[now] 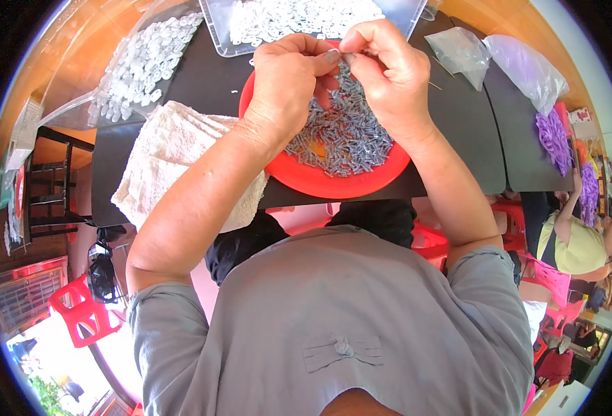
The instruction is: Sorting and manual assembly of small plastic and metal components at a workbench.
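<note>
Both hands meet above a red bowl full of small grey stick-like pieces. My left hand is pinched, thumb against fingers, at the bowl's far side. Facing it, my right hand pinches too, its fingertips almost touching the left ones. Whatever tiny thing lies between the fingertips is mostly covered, so its kind cannot be told. Just beyond the hands stands a clear plastic bin with many small white pieces in it.
A folded cream towel lies left of the bowl on the dark table. Clear bags of whitish pieces are at far left. Plastic bags and purple cords lie right. Another person is at the right.
</note>
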`<state>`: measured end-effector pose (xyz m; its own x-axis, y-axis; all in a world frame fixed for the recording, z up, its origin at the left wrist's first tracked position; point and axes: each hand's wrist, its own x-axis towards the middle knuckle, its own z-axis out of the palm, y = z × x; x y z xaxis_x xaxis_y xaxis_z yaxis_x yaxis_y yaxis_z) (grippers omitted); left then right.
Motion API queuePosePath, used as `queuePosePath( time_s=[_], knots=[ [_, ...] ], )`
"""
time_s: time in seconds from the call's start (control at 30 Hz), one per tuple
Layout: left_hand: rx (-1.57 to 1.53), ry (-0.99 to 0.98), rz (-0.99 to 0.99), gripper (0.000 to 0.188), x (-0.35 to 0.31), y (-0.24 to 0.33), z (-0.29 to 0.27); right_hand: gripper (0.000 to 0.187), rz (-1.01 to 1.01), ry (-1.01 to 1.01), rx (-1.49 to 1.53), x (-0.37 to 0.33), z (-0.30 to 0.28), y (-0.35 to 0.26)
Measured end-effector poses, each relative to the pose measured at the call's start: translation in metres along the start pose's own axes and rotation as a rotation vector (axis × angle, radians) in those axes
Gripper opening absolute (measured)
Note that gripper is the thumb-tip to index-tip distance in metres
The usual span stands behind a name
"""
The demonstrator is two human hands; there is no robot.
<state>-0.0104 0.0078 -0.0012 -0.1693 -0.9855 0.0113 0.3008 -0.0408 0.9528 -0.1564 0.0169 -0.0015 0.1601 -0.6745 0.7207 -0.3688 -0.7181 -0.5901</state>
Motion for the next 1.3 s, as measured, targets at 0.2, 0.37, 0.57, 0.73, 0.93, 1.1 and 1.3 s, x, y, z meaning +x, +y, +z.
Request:
queuePosePath(
  time_s=[0.2,0.37,0.57,0.73,0.93,1.1,1.3],
  knots=[
    [-0.027,0.007,0.008,0.008,0.007,-0.003,-0.006,0.018,0.009,0.003,-0.045,0.003,0.005,0.003],
    [-0.052,0.002,-0.009,0.008,0.008,-0.004,-0.007,0.015,-0.002,-0.018,-0.088,0.005,-0.006,0.005],
    [-0.051,-0.015,-0.008,0.01,0.01,-0.004,-0.01,0.012,-0.106,-0.082,-0.351,0.005,-0.009,0.01],
    [-0.048,-0.028,0.0,0.011,0.008,-0.002,-0.009,0.009,-0.107,-0.113,-0.417,0.005,-0.008,0.008],
    [0.093,-0.065,-0.008,0.011,0.006,-0.001,-0.008,0.007,-0.132,-0.075,-0.436,0.004,-0.007,0.011],
    [0.209,-0.057,0.013,0.012,0.005,-0.002,-0.007,0.009,-0.079,-0.08,-0.45,-0.002,0.0,0.011],
    [0.255,-0.018,0.031,0.011,0.004,-0.007,-0.005,0.009,-0.092,-0.022,-0.4,-0.005,0.009,0.017]
  ],
)
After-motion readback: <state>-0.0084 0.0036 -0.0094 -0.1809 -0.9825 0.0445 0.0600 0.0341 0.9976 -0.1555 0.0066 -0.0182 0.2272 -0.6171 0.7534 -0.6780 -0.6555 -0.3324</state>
